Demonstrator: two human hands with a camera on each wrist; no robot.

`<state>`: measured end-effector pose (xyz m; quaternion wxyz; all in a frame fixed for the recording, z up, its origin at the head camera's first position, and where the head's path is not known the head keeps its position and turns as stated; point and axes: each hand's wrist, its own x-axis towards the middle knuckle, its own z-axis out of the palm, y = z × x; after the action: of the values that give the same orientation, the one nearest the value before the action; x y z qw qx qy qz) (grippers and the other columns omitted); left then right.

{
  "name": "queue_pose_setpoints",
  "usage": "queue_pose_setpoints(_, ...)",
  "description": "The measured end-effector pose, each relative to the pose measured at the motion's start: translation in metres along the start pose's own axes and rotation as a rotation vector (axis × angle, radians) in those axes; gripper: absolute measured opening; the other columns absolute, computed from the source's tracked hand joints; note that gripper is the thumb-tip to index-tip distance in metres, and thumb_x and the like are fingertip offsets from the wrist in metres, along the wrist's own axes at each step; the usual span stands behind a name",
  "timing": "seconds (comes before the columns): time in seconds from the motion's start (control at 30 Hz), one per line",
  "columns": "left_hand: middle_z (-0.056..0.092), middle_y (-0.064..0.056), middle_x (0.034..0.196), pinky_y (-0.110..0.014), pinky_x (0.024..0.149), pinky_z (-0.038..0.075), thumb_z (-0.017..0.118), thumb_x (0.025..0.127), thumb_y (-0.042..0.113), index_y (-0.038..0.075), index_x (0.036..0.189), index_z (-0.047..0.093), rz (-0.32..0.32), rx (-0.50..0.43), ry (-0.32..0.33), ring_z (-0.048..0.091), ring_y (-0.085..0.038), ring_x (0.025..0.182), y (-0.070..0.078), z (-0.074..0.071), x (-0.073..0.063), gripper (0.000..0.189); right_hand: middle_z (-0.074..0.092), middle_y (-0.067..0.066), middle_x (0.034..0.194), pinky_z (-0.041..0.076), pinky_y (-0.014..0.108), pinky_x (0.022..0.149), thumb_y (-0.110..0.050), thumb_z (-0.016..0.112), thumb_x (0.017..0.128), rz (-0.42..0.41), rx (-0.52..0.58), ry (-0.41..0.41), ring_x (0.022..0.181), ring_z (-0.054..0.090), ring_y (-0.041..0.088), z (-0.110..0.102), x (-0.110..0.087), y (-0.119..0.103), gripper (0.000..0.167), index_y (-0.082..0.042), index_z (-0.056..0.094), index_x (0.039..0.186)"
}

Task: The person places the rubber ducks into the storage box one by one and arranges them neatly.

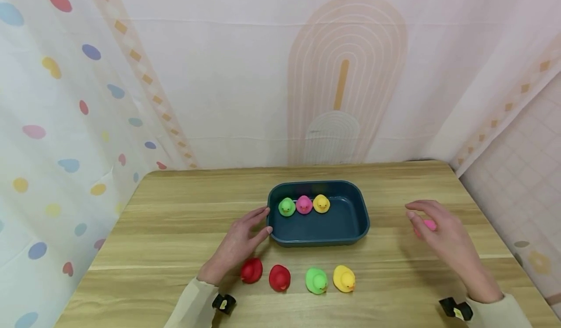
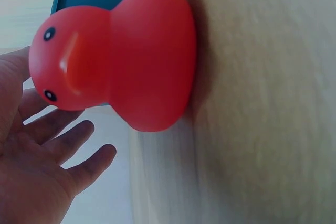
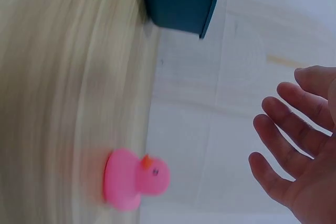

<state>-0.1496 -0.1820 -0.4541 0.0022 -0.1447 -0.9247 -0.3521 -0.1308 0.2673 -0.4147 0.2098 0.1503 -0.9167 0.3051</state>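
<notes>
A dark blue tray (image 1: 350, 225) holds a green, a pink and a yellow rubber duck (image 1: 322, 203) in a row toward its back left. My left hand (image 1: 238, 240) is at the tray's left side, its thumb and fingers extended at the rim. Close to that wrist sits a red rubber duck (image 2: 152, 56), which covers part of the hand in the left wrist view. On the right, my right hand (image 1: 444, 233) hovers above a pink rubber duck (image 3: 123, 179), fingers loosely bent and apart from it. In the head view the hand partly hides this duck.
In front of the tray stand another red duck (image 1: 279, 278), a green duck (image 1: 316, 280) and a yellow duck (image 1: 344, 279). All rest on a wood-grain table (image 1: 175, 230). A patterned curtain (image 1: 228, 99) hangs behind the table's back edge.
</notes>
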Motion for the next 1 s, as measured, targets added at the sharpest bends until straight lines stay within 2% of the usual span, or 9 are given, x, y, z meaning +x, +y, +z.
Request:
queue_pose_setpoints(0.2,0.05,-0.013,0.156,-0.054,0.109,0.047,0.07,0.101,0.027,0.008,0.152,0.053,0.006,-0.003,0.001,0.049,-0.038,0.141,0.0,-0.001,-0.002,0.058,0.071,0.016,0.12,0.034,0.009,0.09,-0.013,0.07,0.1,0.023,-0.015,0.034,0.111,0.062,0.038,-0.007,-0.007,0.016,0.018,-0.006,0.074,0.116)
queue_pose_setpoints(0.27,0.05,-0.013,0.156,-0.054,0.109,0.047,0.07,0.101,0.027,0.008,0.152,0.053,0.006,-0.003,0.001,0.049,-0.038,0.14,0.0,-0.001,-0.002,0.057,0.071,0.016,0.119,0.03,0.005,0.089,-0.013,0.07,0.099,0.031,-0.013,0.045,0.111,0.061,0.034,-0.008,-0.009,0.022,0.018,-0.006,0.074,0.115)
queue_pose_setpoints(0.37,0.05,-0.014,0.156,-0.054,0.109,0.047,0.07,0.101,0.027,0.008,0.152,0.053,0.004,-0.004,0.0,0.05,-0.037,0.14,0.0,-0.001,-0.002,0.057,0.072,0.015,0.117,0.029,0.003,0.089,-0.013,0.07,0.099,0.042,-0.008,0.052,0.112,0.059,0.01,-0.01,-0.011,0.03,0.018,-0.006,0.075,0.115)
queue_pose_setpoints(0.47,0.05,-0.013,0.156,-0.054,0.108,0.048,0.07,0.101,0.027,0.008,0.152,0.053,-0.002,-0.008,-0.002,0.05,-0.037,0.14,0.0,-0.001,-0.002,0.057,0.073,0.014,0.112,0.034,0.005,0.085,-0.012,0.071,0.098,0.047,-0.004,0.053,0.107,0.049,-0.014,-0.011,-0.012,0.038,0.017,-0.006,0.075,0.114)
queue_pose_setpoints(0.53,0.05,-0.013,0.156,-0.054,0.108,0.048,0.07,0.101,0.028,0.008,0.152,0.052,-0.005,-0.01,-0.004,0.049,-0.037,0.14,0.0,0.0,-0.002,0.058,0.073,0.016,0.111,0.036,0.005,0.083,-0.01,0.072,0.097,0.047,0.003,0.045,0.106,0.043,-0.022,-0.012,-0.013,0.043,0.018,-0.004,0.075,0.113)
queue_pose_setpoints(0.73,0.05,-0.013,0.156,-0.053,0.108,0.048,0.07,0.101,0.028,0.008,0.152,0.052,-0.004,-0.003,-0.006,0.049,-0.037,0.141,0.0,0.0,-0.001,0.058,0.07,0.024,0.115,0.039,-0.001,0.082,-0.006,0.071,0.097,0.063,0.056,-0.042,0.106,0.04,-0.024,-0.013,-0.017,0.059,0.023,0.003,0.072,0.118)
queue_pose_setpoints(1.0,0.05,-0.013,0.156,-0.053,0.109,0.048,0.07,0.101,0.028,0.009,0.152,0.053,-0.009,-0.01,-0.005,0.049,-0.037,0.141,0.0,0.0,0.0,0.057,0.068,0.028,0.12,0.05,0.006,0.077,-0.009,0.069,0.1,0.135,0.127,-0.18,0.105,0.044,-0.022,-0.016,-0.019,0.069,0.031,0.008,0.068,0.126)
